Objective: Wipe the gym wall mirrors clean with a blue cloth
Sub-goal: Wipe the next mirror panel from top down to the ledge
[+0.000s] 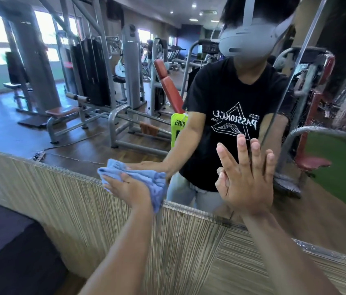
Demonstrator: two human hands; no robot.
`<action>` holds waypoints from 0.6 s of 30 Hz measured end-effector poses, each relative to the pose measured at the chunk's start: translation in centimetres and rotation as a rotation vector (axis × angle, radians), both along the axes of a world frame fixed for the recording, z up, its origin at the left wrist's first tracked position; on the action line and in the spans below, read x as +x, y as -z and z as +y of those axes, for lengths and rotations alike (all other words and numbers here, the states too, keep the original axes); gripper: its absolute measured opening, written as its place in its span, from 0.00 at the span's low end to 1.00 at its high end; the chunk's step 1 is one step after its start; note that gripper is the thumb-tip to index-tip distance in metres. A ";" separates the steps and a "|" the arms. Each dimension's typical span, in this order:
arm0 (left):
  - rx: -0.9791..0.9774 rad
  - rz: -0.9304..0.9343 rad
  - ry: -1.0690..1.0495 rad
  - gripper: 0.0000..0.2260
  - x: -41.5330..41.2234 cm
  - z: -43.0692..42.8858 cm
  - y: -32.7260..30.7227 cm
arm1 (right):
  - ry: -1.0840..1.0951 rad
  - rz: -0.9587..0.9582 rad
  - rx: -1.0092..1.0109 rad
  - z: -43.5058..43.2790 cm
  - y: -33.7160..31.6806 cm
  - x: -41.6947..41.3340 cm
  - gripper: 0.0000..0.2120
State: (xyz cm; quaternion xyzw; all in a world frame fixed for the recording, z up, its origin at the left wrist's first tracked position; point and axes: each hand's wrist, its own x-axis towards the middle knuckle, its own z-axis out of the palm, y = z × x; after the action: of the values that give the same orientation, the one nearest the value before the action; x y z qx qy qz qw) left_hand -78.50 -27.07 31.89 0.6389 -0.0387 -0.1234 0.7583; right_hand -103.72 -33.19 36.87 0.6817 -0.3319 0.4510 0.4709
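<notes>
A large wall mirror (pixel 82 124) fills the upper part of the head view and reflects the gym. My left hand (pixel 128 187) presses a crumpled blue cloth (pixel 146 177) flat against the glass near the mirror's bottom edge. The cloth bunches above and to the right of that hand and hangs down over the edge. My right hand (pixel 245 179) rests flat on the mirror with fingers spread, to the right of the cloth, holding nothing. A vertical seam (pixel 284 86) between mirror panels runs just right of this hand.
Below the mirror runs a striped wood-grain wall panel (pixel 82 209). A dark padded object (pixel 12 248) sits at the lower left. The glass reflects weight machines, a red bench, a wooden floor and a person in a black T-shirt wearing a headset.
</notes>
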 end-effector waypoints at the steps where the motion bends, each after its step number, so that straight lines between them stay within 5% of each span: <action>1: -0.013 0.010 -0.028 0.26 1.6 0.1 -0.2 | 0.006 -0.002 -0.006 0.0 0.0 0.0 0.29; 8: -0.082 -0.011 -0.075 0.25 0.4 0.5 -0.5 | 0.038 0.009 -0.035 -0.2 0.0 0.3 0.31; 18: -0.109 0.071 0.215 0.28 -13.9 1.5 -1.2 | -0.001 0.005 0.000 0.0 -0.1 0.0 0.28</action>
State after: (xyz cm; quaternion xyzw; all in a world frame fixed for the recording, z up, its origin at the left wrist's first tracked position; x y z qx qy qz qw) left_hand -92.44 -25.53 33.07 0.5842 -0.0868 -0.2242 0.7752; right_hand -103.68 -33.22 36.94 0.6831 -0.3304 0.4493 0.4715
